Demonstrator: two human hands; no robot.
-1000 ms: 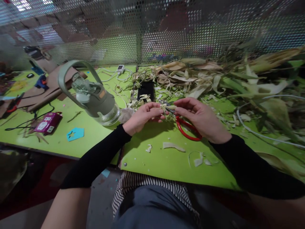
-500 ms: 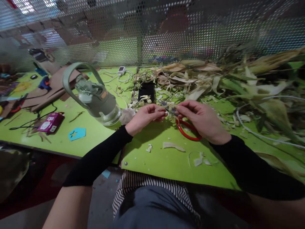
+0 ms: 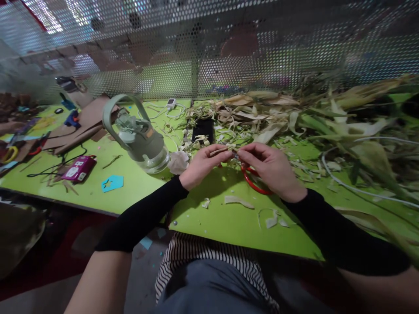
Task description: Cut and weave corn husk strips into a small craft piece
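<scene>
Over the green table, my left hand [image 3: 207, 163] is closed in a pinch on a thin pale strip of corn husk [image 3: 218, 151]. Its fingertips almost meet those of my right hand [image 3: 273, 168], which are pressed together too. Whatever lies between the right fingers is too small and hidden to make out. Red-handled scissors [image 3: 255, 182] lie under my right hand, their blades mostly covered by the fingers and scraps. Just beyond both hands are a dark phone-like slab [image 3: 203, 130] and a heap of husk shreds [image 3: 242, 117].
At left stand a pale green water bottle [image 3: 145, 141] and a crumpled tissue [image 3: 178, 162]. Farther left are a purple box [image 3: 79, 168], a blue paper cutout [image 3: 112, 183] and a glue gun [image 3: 72, 118]. Large corn husks [image 3: 356, 126] and a white cable [image 3: 340, 181] fill the right. A perforated screen [image 3: 163, 61] rises behind.
My hands have come closer together, fingertips nearly meeting. A pale strip now shows clearly in my left fingers. The view has shifted slightly left.
</scene>
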